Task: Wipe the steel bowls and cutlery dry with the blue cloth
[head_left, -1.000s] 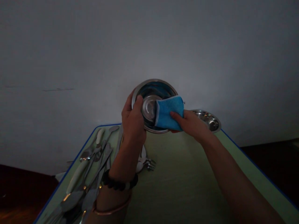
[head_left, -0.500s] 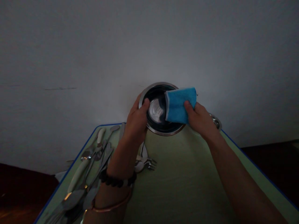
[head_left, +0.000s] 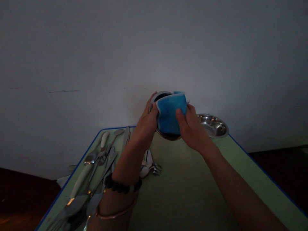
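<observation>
My left hand (head_left: 147, 126) grips a round metal bowl (head_left: 168, 136) by its left rim, thumb on the near side and fingers behind it. The bowl is held up above the far part of the table, tilted with its opening toward me. In my right hand (head_left: 192, 128) is a folded blue cloth (head_left: 171, 112) with a white edge, thumb on top. It lies across the bowl's opening and hides most of the inside. The cloth's left edge reaches my left thumb.
A second metal bowl (head_left: 211, 125) rests at the table's far right corner. Spoons, knives and other cutlery (head_left: 96, 173) lie in a pile along the left side. Several forks and spoons (head_left: 151, 168) sit by my left forearm. Behind the green table (head_left: 187, 192) stands a plain wall (head_left: 154, 48).
The cloth in my right hand has moved left across the bowl, covering more of it. The held bowl has turned and shows narrower. More of the second bowl now shows.
</observation>
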Tool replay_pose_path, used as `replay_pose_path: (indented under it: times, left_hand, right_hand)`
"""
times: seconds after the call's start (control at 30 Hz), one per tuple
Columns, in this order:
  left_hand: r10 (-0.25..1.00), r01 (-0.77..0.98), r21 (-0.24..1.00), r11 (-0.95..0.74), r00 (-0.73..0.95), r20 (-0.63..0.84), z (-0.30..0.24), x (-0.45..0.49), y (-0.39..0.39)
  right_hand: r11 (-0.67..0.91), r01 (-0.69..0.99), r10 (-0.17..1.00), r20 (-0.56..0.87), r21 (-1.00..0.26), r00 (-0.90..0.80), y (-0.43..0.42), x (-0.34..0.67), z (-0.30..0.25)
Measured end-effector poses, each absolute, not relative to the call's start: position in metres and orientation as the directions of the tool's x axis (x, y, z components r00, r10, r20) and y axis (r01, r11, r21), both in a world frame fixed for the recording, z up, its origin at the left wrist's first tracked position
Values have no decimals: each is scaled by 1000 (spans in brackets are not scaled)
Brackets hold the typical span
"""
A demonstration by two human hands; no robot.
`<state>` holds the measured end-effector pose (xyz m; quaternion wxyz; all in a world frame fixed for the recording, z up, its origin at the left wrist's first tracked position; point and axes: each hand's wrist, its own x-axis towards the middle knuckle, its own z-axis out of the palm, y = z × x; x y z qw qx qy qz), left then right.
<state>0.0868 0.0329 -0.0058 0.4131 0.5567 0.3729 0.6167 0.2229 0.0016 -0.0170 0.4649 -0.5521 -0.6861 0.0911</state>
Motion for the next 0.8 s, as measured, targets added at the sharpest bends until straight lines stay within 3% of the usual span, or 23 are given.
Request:
replay_pose_path:
  times: [0.17, 0.3, 0.4, 0.57, 0.7, 0.8]
  left_hand:
    - [961, 5, 966, -259, 99, 258, 9, 86, 22]
    - [972, 66, 973, -222, 90, 216, 12, 85, 20]
    - [973, 59, 975, -215, 104, 208, 8, 86, 23]
    - [952, 40, 964, -261, 176, 251, 0, 85, 28]
    - [938, 87, 956, -281, 235, 254, -3, 81, 28]
    - [933, 62, 961, -271, 262, 246, -4, 79, 29]
  right_hand:
    - [302, 811, 766, 634, -502, 107, 6, 219, -27]
    - [353, 806, 663, 735, -475, 143, 9, 226, -26]
    - [394, 786, 655, 745, -476, 123, 8, 230, -21]
    - [354, 802, 787, 617, -480, 22, 4, 248, -14]
    - [412, 837, 873, 419, -360, -249, 1, 273, -12]
    - [458, 841, 874, 320, -287, -367, 0, 284, -10]
